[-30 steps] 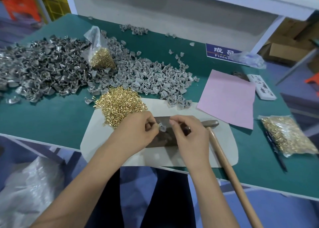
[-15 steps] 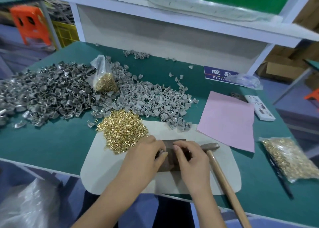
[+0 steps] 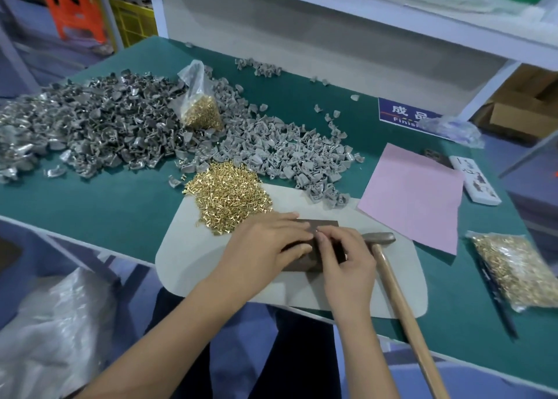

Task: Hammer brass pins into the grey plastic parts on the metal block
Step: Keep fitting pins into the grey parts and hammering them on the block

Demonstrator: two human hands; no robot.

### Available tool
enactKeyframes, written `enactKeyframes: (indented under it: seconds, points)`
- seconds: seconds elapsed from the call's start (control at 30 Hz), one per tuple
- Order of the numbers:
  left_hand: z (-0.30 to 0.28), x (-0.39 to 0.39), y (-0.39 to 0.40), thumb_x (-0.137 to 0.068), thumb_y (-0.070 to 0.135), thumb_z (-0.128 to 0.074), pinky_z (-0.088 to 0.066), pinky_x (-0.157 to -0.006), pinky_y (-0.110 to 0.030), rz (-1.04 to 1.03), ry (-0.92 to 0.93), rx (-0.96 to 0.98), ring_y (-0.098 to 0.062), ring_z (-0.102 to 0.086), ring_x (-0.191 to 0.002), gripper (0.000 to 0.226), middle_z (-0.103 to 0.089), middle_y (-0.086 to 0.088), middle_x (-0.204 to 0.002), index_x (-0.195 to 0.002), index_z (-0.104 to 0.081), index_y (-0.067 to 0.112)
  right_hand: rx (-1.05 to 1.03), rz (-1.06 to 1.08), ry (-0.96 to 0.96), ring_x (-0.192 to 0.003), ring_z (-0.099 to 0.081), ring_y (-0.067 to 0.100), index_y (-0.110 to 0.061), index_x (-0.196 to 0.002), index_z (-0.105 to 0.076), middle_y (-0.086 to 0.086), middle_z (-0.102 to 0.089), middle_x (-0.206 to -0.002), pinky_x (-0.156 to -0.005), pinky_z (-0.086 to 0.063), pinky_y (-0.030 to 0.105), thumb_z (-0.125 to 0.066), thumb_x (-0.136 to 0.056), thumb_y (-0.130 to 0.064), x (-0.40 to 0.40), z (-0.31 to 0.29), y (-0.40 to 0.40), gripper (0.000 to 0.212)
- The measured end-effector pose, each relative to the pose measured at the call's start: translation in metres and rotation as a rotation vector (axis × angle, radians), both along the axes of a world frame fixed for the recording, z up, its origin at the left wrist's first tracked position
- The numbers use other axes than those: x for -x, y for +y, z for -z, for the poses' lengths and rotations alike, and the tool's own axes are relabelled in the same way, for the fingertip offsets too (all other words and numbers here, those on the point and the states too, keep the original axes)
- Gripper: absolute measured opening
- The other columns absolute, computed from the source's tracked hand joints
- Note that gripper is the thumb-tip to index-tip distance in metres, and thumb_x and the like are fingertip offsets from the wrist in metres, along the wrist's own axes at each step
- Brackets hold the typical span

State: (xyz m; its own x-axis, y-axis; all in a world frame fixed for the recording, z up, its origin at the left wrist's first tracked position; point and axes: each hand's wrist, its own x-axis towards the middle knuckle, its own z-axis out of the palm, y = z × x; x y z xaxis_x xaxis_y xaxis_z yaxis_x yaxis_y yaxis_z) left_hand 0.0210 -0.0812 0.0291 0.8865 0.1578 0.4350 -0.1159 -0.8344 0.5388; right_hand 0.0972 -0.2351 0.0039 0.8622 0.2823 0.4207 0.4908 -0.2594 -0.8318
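Two hands on the job, meeting over one dark metal block (image 3: 324, 226) that sits on a pale mat (image 3: 193, 247) at the near edge of the green tabletop (image 3: 90, 205). The left hand (image 3: 265, 247) lies palm down across the block's left half, fingers stretched flat and close together. The right hand (image 3: 347, 256) is curled, fingertips (image 3: 321, 232) pinched on something tiny at the block's top. Too small to name, and most of the block is hidden under both hands.

One hammer (image 3: 392, 265) lies just right of the block, its head by the right hand, its wooden handle running off the near edge and out of the bottom of view.

One loose heap of brass pins (image 3: 229, 193) sits at the mat's far left corner. Two bags of pins: one (image 3: 200, 108) among the grey parts, one (image 3: 519, 271) by the right edge. Grey plastic parts (image 3: 290, 151) spread across the far middle, too many to count, with a darker pile (image 3: 90, 132) cut off at the left edge. One pink sheet (image 3: 416, 193) lies right of the mat.
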Motion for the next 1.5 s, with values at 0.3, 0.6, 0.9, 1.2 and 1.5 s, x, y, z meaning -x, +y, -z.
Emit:
enactKeyframes:
  seconds: [0.3, 0.6, 0.9, 1.2, 1.5]
  points:
    - [0.004, 0.015, -0.009, -0.081, 0.043, -0.075, -0.043, -0.078, -0.024, -0.301, 0.098, 0.140, -0.004, -0.047, -0.092, 0.026, -0.053, 0.020, -0.092, -0.100, -0.060, 0.033, 0.059, -0.029, 0.003, -0.101, -0.066, 0.012, -0.018, -0.099, -0.077, -0.011, -0.072, -0.098, -0.088, -0.048, 0.018, -0.071, -0.094, -0.007, 0.000, -0.008, -0.005, 0.014]
    - [0.000, 0.014, 0.001, -0.087, 0.045, -0.071, -0.042, -0.059, -0.028, -0.298, 0.127, 0.060, -0.007, -0.049, -0.089, 0.009, -0.057, 0.018, -0.082, -0.093, -0.072, 0.039, 0.325, -0.166, -0.066, -0.093, -0.059, 0.012, -0.023, -0.093, -0.080, -0.007, -0.061, -0.092, -0.085, -0.048, 0.027, -0.077, -0.089, -0.014, -0.004, -0.029, 0.008, 0.010]
    - [0.000, 0.012, 0.004, -0.084, 0.043, -0.073, -0.044, -0.057, -0.030, -0.308, 0.136, 0.096, -0.008, -0.048, -0.089, 0.006, -0.059, 0.018, -0.081, -0.090, -0.075, 0.042, 0.710, -0.239, -0.230, -0.089, -0.058, 0.023, -0.020, -0.091, -0.079, -0.003, -0.060, -0.087, -0.081, -0.047, 0.043, -0.072, -0.092, -0.019, -0.006, -0.061, 0.020, 0.007]
    - [0.001, 0.012, 0.010, -0.085, 0.033, -0.076, -0.046, -0.053, -0.034, -0.285, 0.138, 0.051, -0.014, -0.047, -0.086, 0.007, -0.060, 0.014, -0.078, -0.080, -0.073, 0.030, 1.002, -0.336, -0.346, -0.104, -0.051, 0.022, -0.017, -0.101, -0.075, 0.000, -0.057, -0.100, -0.086, -0.042, 0.033, -0.058, -0.096, -0.013, -0.004, -0.081, 0.040, 0.017]
    - [-0.001, 0.010, 0.011, -0.083, 0.048, -0.074, -0.031, -0.059, -0.016, -0.296, 0.137, 0.069, -0.004, -0.044, -0.090, 0.010, -0.060, 0.022, -0.085, -0.091, -0.076, 0.042, 0.557, -0.224, -0.035, -0.074, -0.057, 0.010, -0.020, -0.088, -0.082, -0.005, -0.064, -0.078, -0.073, -0.044, 0.024, -0.076, -0.087, -0.010, -0.004, -0.060, 0.019, 0.012]
